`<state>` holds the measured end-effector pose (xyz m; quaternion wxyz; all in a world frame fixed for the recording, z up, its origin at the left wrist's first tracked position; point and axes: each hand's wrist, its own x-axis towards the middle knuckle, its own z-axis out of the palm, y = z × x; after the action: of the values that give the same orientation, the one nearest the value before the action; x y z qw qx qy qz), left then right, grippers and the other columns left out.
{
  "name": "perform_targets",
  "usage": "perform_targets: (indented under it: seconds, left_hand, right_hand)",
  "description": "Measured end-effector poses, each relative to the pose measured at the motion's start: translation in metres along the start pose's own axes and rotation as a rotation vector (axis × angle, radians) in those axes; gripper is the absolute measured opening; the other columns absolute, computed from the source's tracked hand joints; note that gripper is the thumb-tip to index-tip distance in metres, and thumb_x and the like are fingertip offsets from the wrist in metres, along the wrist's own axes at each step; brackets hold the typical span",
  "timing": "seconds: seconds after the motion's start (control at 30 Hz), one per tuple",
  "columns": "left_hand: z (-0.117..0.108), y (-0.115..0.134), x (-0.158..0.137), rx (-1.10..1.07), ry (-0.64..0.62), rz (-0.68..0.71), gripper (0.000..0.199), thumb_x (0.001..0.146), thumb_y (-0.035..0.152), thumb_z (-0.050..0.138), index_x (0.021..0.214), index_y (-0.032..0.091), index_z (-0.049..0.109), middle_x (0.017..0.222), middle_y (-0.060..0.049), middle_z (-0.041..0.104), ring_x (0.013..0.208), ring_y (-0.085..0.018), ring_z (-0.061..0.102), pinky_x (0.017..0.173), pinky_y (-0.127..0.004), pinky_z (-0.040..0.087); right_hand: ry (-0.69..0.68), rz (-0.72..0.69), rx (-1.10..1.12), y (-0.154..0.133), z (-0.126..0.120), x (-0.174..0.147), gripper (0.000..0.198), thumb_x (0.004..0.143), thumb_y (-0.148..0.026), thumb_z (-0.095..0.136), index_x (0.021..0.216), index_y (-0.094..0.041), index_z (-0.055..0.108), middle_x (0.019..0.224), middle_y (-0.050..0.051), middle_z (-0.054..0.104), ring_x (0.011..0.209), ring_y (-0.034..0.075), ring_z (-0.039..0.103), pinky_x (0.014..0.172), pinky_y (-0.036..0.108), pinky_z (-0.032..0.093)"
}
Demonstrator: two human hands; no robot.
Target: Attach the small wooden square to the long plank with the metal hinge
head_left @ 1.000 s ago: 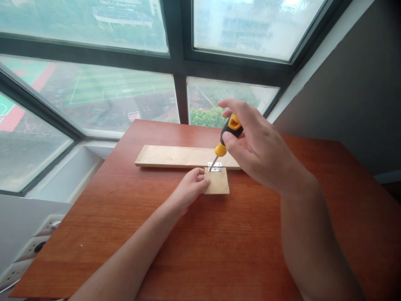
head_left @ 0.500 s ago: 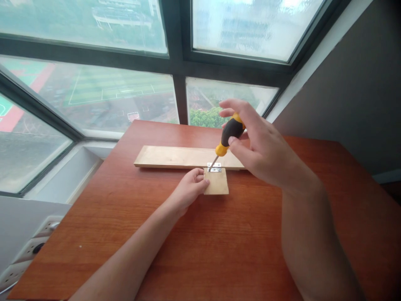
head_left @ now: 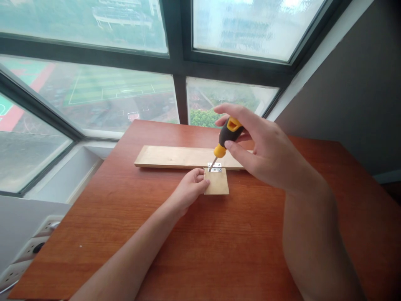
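Note:
My right hand [head_left: 260, 146] is closed around the black and yellow handle of a screwdriver [head_left: 230, 131], with the index finger stretched out past the handle. The screwdriver slants down to the left, and its tip meets the left part of a silver hinge [head_left: 214, 167]. That hinge spans a long pale wooden board [head_left: 172, 156] and a small square wooden piece [head_left: 216, 184]. My left hand [head_left: 191, 186] pinches the small piece at its left edge, thumb on top. Part of the long board's right end is hidden behind my right hand.
The boards rest on a reddish-brown wooden table [head_left: 200, 251]. Dark-framed windows [head_left: 180, 100] rise behind its far edge. At the lower left, wall sockets [head_left: 34, 248] line the side of the table, and a grey wall stands at right.
My right hand has turned the screwdriver and sunk slightly, and a yellow patch of the handle now faces me. My left hand and the boards stay in place.

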<state>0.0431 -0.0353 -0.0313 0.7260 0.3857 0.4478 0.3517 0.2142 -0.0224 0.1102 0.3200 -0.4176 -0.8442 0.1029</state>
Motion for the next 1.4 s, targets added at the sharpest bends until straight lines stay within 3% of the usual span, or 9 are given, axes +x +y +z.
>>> perform_targets:
  seconds: [0.2,0.4,0.6,0.8,1.0,1.13,1.23,1.4]
  left_hand:
    - [0.0,0.001,0.0,0.007,0.002,0.006,0.022,0.079,0.02,0.066,0.092,0.014,0.05,0.08,-0.004,0.066,0.064,-0.008,0.058,0.056,-0.017,0.039]
    - [0.0,-0.001,0.001,-0.004,-0.001,-0.001,0.022,0.079,0.02,0.066,0.094,0.014,0.05,0.083,-0.004,0.067,0.066,-0.008,0.059,0.057,-0.017,0.04]
    - [0.0,0.001,0.0,0.001,0.004,0.0,0.022,0.079,0.02,0.066,0.093,0.015,0.05,0.08,-0.003,0.066,0.064,-0.008,0.057,0.056,-0.016,0.038]
    - [-0.001,-0.002,0.001,-0.003,0.009,-0.007,0.025,0.076,0.023,0.069,0.092,0.015,0.052,0.082,-0.003,0.066,0.065,-0.008,0.058,0.056,-0.017,0.038]
    - [0.0,0.0,0.001,-0.009,0.008,-0.002,0.026,0.074,0.025,0.07,0.091,0.015,0.053,0.079,-0.002,0.066,0.063,-0.008,0.057,0.056,-0.018,0.037]
    - [0.001,0.001,0.0,-0.01,0.017,-0.003,0.027,0.073,0.026,0.071,0.091,0.015,0.053,0.078,-0.002,0.066,0.063,-0.009,0.057,0.055,-0.018,0.036]
    - [0.001,0.0,0.0,-0.014,0.013,-0.003,0.027,0.074,0.025,0.071,0.092,0.015,0.053,0.08,-0.003,0.067,0.064,-0.01,0.059,0.057,-0.019,0.038]
    - [-0.001,-0.002,0.002,-0.003,0.007,0.009,0.028,0.074,0.025,0.071,0.092,0.015,0.053,0.079,-0.002,0.066,0.064,-0.01,0.059,0.057,-0.019,0.039]
  right_hand:
    - [0.115,0.122,-0.231,-0.002,0.006,0.002,0.035,0.086,-0.036,0.061,0.118,-0.022,0.056,0.102,0.005,0.065,0.077,0.02,0.06,0.072,0.038,0.053]
    - [0.012,0.047,0.041,-0.006,0.003,-0.001,0.05,0.086,-0.009,0.046,0.134,-0.025,0.043,0.128,0.005,0.057,0.095,0.018,0.06,0.083,0.035,0.052]
    - [0.15,0.121,-0.206,-0.001,0.008,0.003,0.038,0.09,-0.029,0.054,0.127,-0.022,0.052,0.107,0.006,0.064,0.087,0.022,0.06,0.078,0.04,0.052]
    - [0.059,0.067,-0.027,-0.004,0.008,0.002,0.05,0.09,-0.015,0.043,0.139,-0.02,0.039,0.126,0.007,0.058,0.099,0.019,0.059,0.082,0.034,0.051]
    - [0.185,0.163,-0.279,-0.003,0.013,0.005,0.038,0.089,-0.035,0.054,0.125,-0.023,0.054,0.108,0.007,0.067,0.082,0.023,0.062,0.073,0.039,0.05]
    - [0.106,0.117,-0.085,-0.004,0.007,0.002,0.047,0.088,-0.02,0.046,0.134,-0.026,0.044,0.123,0.007,0.06,0.093,0.022,0.061,0.076,0.037,0.052]
    - [0.02,0.082,-0.008,-0.005,0.003,0.0,0.056,0.085,-0.012,0.045,0.139,-0.025,0.039,0.119,0.006,0.062,0.091,0.02,0.061,0.076,0.035,0.052]
    - [0.129,0.125,-0.247,-0.003,0.007,0.002,0.041,0.089,-0.029,0.053,0.129,-0.023,0.05,0.107,0.005,0.066,0.08,0.021,0.061,0.075,0.039,0.051]
